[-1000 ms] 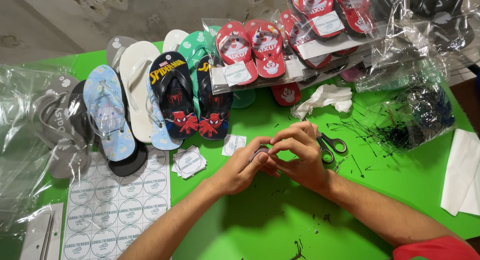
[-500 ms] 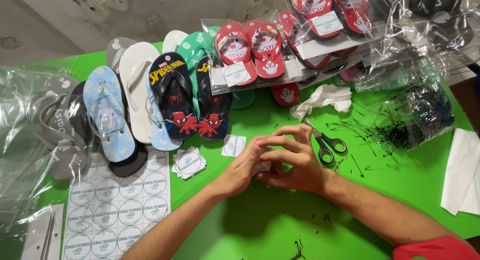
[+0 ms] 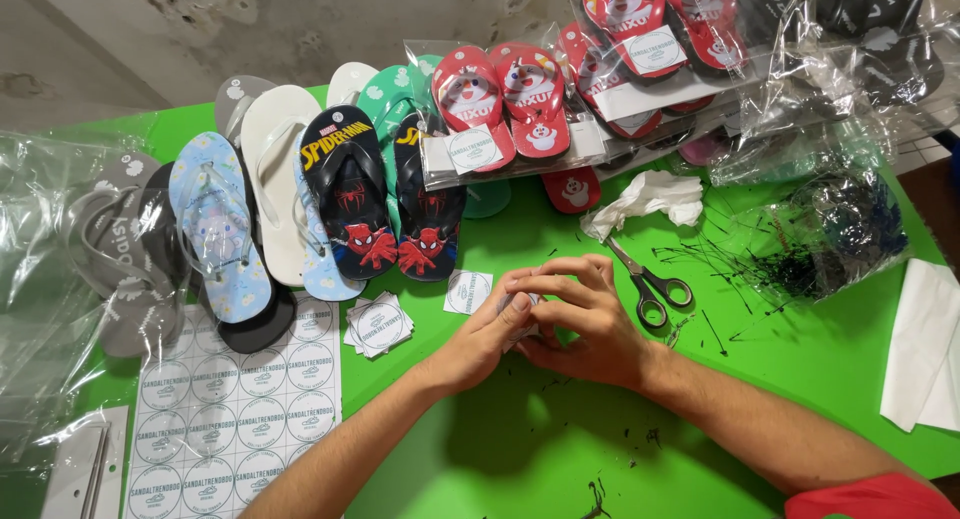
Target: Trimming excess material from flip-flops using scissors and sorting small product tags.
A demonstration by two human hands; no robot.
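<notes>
Closest to the person, two bare arms reach out over the bright green counter (image 3: 520, 449). The left hand (image 3: 480, 341) and the right hand (image 3: 580, 319) meet in the middle, touching each other. Both grips are curled nearly closed around one small white paper piece (image 3: 527, 304), pinched between the fingertips. Most of the piece is hidden by the fingers, so its shape cannot be told.

Just left of the hands lies a small square white sticker with a round mark (image 3: 467, 291), flat on the counter. A bit more to the left sits a little stack of the same square stickers (image 3: 380, 325). Further left and nearer the person is a big white sheet of round stickers (image 3: 235, 404).

Just right of the hands lie the black-handled metal scissors (image 3: 648, 284). Behind the scissors is a crumpled white tissue (image 3: 645, 199).

Beyond the hands sits a pair of black flip-flops with a red cartoon hero (image 3: 385, 204). Far behind the hands are red flip-flops in clear plastic bags (image 3: 505, 104).
</notes>
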